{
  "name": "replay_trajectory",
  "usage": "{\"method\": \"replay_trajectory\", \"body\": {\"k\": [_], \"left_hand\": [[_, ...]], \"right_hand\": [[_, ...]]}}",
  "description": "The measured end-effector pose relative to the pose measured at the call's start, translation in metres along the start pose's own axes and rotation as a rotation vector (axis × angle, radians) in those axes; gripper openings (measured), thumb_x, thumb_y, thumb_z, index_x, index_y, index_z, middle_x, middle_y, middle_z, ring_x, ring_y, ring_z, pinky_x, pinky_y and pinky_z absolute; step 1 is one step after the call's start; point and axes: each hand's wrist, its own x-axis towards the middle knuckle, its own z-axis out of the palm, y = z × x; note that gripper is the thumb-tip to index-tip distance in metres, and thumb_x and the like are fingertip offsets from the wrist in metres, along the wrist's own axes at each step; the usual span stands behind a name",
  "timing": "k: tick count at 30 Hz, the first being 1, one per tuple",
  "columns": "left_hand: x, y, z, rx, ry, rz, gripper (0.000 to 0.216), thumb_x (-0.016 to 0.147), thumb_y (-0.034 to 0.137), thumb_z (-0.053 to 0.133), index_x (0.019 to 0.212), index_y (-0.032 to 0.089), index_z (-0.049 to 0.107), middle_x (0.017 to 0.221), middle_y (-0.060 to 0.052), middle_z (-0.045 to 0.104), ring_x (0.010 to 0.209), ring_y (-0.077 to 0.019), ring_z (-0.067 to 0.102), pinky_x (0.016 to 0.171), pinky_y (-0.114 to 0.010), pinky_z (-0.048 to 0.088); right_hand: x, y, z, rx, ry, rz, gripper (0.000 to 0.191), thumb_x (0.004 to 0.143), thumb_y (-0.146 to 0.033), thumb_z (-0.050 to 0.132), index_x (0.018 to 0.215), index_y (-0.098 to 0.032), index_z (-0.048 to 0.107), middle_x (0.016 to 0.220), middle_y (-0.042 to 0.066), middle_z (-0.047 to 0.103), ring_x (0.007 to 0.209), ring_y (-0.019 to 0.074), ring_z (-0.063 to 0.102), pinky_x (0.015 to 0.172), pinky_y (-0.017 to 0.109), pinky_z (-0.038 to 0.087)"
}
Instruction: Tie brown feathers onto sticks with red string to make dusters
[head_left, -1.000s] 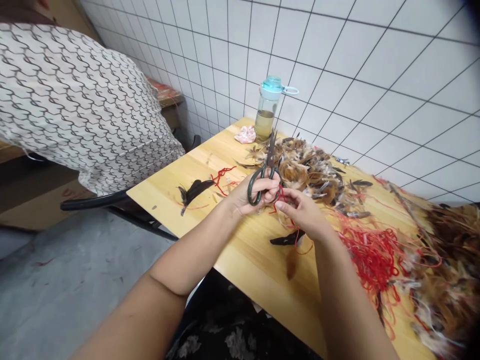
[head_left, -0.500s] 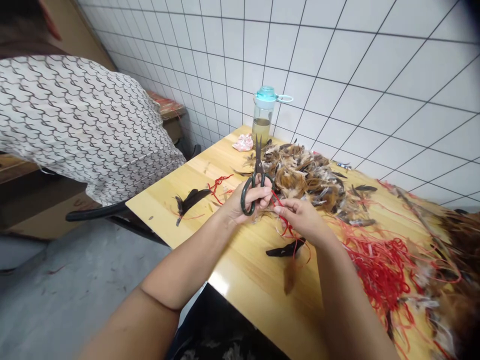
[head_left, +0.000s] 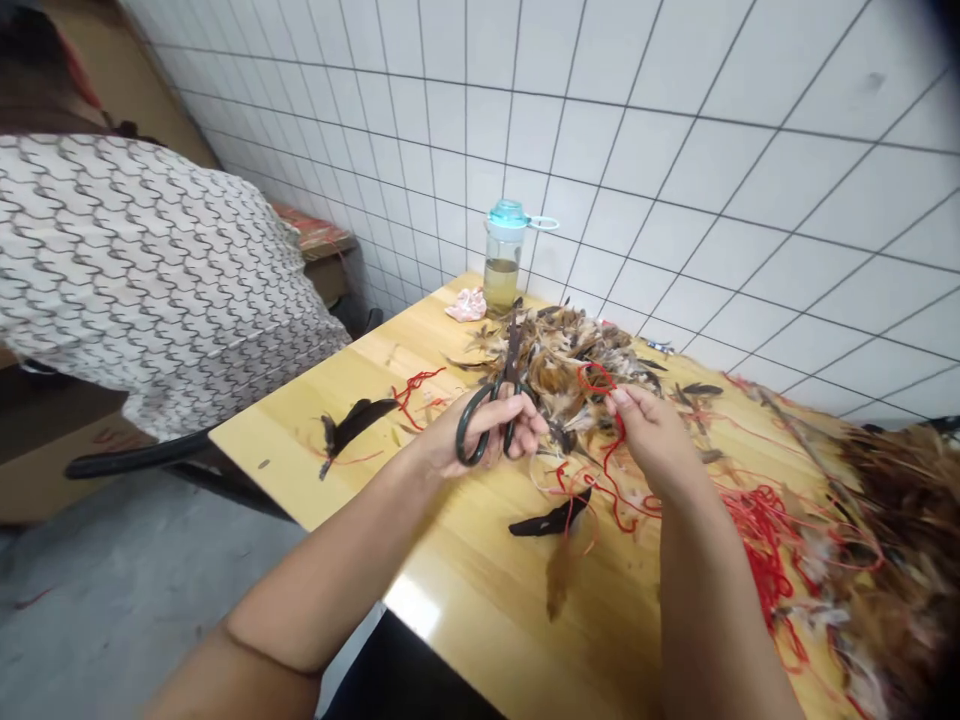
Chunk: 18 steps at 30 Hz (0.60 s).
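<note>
My left hand [head_left: 491,432] is closed around the dark handles of a pair of scissors [head_left: 513,350], whose blades point up and away from me. To its right, my right hand [head_left: 649,425] pinches a red string [head_left: 616,450] between thumb and fingers. One end of the string curls in a small loop above the fingertips, and the rest hangs down onto the table. Behind both hands lies a heap of brown and grey feathers [head_left: 559,360]. Below them is a single black feather [head_left: 550,517], with a brown feather [head_left: 559,575] nearer me.
A bottle with a blue lid [head_left: 504,260] and a crumpled pinkish wad [head_left: 466,305] stand by the tiled wall [head_left: 600,130]. Tangled red strings [head_left: 761,545] and more brown feathers [head_left: 892,510] cover the table's right side. A person in a patterned shirt [head_left: 150,270] sits at the left.
My right hand has moved right, away from my left hand, drawing the red string with it. The left hand still holds the scissors. The view has shifted slightly.
</note>
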Motion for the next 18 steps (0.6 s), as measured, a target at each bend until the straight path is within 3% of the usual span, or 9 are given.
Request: {"method": "replay_trajectory", "body": {"k": [4, 9, 18], "left_hand": [[-0.012, -0.009, 0.016, -0.079, -0.265, -0.148, 0.034, 0.083, 0.044, 0.062, 0.091, 0.011, 0.059, 0.088, -0.011, 0.069, 0.067, -0.0145, 0.067, 0.051, -0.019, 0.049], [-0.015, -0.029, 0.027, -0.240, -0.446, -0.283, 0.038, 0.084, 0.043, 0.062, 0.098, 0.008, 0.057, 0.094, -0.015, 0.069, 0.077, -0.0184, 0.070, 0.064, -0.026, 0.056], [-0.016, -0.036, 0.031, -0.333, -0.531, -0.325, 0.038, 0.082, 0.044, 0.063, 0.099, 0.010, 0.061, 0.101, -0.016, 0.068, 0.087, -0.0219, 0.069, 0.074, -0.034, 0.057]], "right_hand": [[-0.003, -0.008, -0.012, -0.190, 0.070, -0.008, 0.032, 0.088, -0.041, 0.040, 0.064, -0.021, 0.046, 0.053, -0.003, 0.042, 0.052, 0.0127, 0.039, 0.053, 0.025, 0.029], [-0.008, -0.021, -0.012, -0.300, 0.081, -0.072, 0.031, 0.089, -0.039, 0.037, 0.067, -0.021, 0.048, 0.056, -0.002, 0.047, 0.055, 0.0139, 0.043, 0.056, 0.025, 0.031], [-0.015, -0.029, -0.022, -0.445, 0.061, -0.233, 0.028, 0.090, -0.036, 0.038, 0.067, -0.022, 0.047, 0.058, -0.002, 0.052, 0.055, 0.0139, 0.048, 0.056, 0.024, 0.032]]}}
